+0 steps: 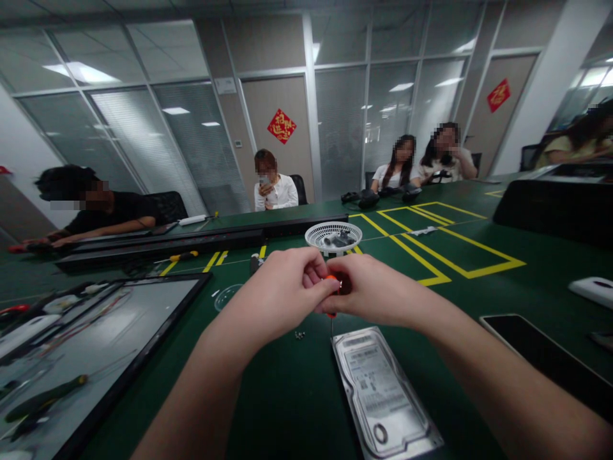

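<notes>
From the head camera I saw both hands meeting over the green table, the left hand and the right hand touching at the fingertips and closed together around a small screwdriver with an orange handle. Only a sliver of the orange showed between the fingers, and a thin dark shaft ran straight down from the grip toward the table, so its long axis stood close to upright. The hard drive lay flat just below and slightly to the right of that shaft, label up, its long side running away from me toward the hands; the shaft's tip hung near the drive's far left corner, though I could not tell whether it touched. The right hand sat a little nearer the drive than the left. A few tiny screws lay loose on the cloth just left of the shaft. Beyond the hands stood a small white fan, and to the left a framed tray held tools. A dark phone lay well off to the right, and other people sat along the far edge of the table
</notes>
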Available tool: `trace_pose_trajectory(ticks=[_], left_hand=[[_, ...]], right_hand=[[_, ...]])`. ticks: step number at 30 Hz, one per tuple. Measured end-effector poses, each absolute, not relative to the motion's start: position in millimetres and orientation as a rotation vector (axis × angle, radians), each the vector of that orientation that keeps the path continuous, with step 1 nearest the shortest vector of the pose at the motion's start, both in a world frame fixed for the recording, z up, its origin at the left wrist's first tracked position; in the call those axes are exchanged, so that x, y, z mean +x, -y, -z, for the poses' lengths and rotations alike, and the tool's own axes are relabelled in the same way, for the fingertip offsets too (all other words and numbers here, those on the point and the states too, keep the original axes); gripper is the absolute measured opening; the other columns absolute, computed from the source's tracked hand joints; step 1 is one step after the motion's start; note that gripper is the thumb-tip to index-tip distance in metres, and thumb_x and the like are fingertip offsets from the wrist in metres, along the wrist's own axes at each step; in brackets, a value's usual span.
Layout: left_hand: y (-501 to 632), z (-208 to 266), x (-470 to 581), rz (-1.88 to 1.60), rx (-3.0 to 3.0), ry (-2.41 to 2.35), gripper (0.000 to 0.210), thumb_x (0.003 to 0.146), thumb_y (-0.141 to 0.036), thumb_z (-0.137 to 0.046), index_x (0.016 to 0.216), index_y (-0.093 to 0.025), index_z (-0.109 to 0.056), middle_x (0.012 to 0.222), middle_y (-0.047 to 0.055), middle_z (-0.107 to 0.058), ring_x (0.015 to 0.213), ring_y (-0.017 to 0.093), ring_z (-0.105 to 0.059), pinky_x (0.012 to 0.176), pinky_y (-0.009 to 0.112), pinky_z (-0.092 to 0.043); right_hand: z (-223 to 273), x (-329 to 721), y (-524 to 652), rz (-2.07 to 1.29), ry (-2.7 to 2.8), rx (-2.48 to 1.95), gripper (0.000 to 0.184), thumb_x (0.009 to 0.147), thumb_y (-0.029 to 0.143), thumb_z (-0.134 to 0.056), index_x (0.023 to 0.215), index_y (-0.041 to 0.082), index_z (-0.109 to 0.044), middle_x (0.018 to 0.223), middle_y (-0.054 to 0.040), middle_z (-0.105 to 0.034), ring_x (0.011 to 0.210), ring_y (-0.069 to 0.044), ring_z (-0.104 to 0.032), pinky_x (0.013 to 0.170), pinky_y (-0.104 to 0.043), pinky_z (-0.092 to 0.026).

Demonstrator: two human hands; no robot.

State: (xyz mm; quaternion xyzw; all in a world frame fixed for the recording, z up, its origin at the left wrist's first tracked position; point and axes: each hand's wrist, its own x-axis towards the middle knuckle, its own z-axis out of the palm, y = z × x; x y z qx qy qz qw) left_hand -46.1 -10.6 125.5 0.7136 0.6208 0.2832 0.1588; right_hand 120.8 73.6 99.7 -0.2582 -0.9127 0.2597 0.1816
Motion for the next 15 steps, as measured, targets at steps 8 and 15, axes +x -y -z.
trace_pose_trajectory(ticks=[8,15], left_hand=[[12.6,-128.5,-48.1,-0.832,2.078,-1.779,0.014,0.088,-0.033,-0.066,0.094,-0.021,-0.068,0.088,0.001,-0.074,0.076,0.017,-0.068,0.064,0.027,-0.05],[10.8,-125.5,-45.5,-0.785,2.028,-1.802,0.022,0.087,-0.042,-0.068,0.084,-0.02,-0.066,0.077,0.0,-0.072,0.068,0.016,-0.067,0.057,0.025,-0.047]], right_hand=[[-100.4,123.2,-73.4,-0.756,2.538,-0.69,0.027,0.081,0.023,-0.073,0.108,0.019,-0.067,0.096,-0.0058,-0.074,0.08,-0.02,-0.066,0.061,-0.026,-0.042],[-99.0,119.2,-72.5,-0.76,2.558,-0.693,0.016,0.081,0.032,-0.075,0.09,0.019,-0.068,0.083,-0.0042,-0.071,0.074,-0.02,-0.064,0.058,-0.027,-0.041]])
